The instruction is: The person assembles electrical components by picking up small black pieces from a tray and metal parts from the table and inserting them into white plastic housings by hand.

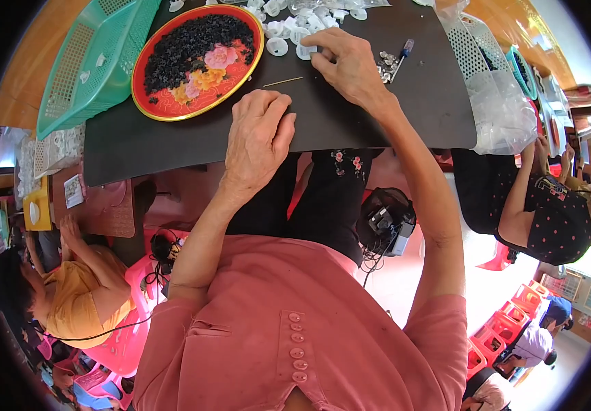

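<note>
My left hand (260, 133) rests at the table's near edge with its fingers curled in; whatever is inside them is hidden. Just beyond it a thin brass-coloured stick (283, 81) lies on the dark table. My right hand (350, 65) reaches over the loose white plastic pieces, thumb and index finger apart. Its index fingertip is at a round translucent white plastic cap (304, 52), and I see no clear grip on it. Another round white cap (277, 46) lies to the left. A red floral tray (196, 103) with a yellow rim holds many small black parts (189, 48).
A green plastic basket (69, 113) stands left of the tray. Small metal parts (385, 67) and a blue-handled screwdriver (403, 57) lie right of my right hand. A clear plastic bag (504, 113) hangs at the table's right edge. Other people sit on both sides.
</note>
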Available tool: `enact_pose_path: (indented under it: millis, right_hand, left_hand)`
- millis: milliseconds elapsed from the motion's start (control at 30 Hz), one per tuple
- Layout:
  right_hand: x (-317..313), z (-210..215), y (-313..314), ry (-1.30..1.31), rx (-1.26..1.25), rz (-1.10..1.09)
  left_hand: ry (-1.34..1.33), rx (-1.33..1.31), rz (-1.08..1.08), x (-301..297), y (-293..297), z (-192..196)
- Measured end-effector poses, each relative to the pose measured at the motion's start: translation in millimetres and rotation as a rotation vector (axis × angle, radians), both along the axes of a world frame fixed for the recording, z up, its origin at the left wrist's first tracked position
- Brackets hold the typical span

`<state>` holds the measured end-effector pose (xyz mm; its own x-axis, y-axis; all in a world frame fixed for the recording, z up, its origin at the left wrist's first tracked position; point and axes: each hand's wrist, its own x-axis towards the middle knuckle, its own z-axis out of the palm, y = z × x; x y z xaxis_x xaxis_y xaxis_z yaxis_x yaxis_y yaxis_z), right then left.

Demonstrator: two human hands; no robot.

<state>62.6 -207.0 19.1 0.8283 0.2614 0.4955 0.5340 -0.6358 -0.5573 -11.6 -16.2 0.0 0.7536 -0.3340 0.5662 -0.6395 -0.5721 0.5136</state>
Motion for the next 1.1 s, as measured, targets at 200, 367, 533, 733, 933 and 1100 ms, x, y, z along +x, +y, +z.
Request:
enact_pose_path:
  millis: [200,367,533,733,933,1100]
  right_hand:
    - [-4.6,-4.4,0.3,-0.027,-0.007,-0.026]
    - [-18.0,-2.5,2.6,0.235,0.328,-0.131]
    - [-43.6,8.2,5.4,0.409,0.646,-0.026]
    - [-82.1,16.8,14.6,0.551,0.826,0.049]
    - [-99.6,14.1,19.5,0.528,0.847,0.119]
    - [-106.3,10.4,17.7,0.501,0.847,0.130]
  left_hand:
    - [-0.010,0.013,0.010,-1.1,-0.4,0.2]
    - [-0.028,-0.044,0.001,-2.3,-1.2,0.2]
    - [0.182,-0.344,-0.014,-3.2,1.7,5.4]
    - [0.733,-0.964,-0.263,-9.9,-7.4,9.1]
    - [1.080,-1.229,-0.517,-13.8,1.1,7.0]
    - [1.146,-1.250,-0.579,-16.2,1.6,7.2]
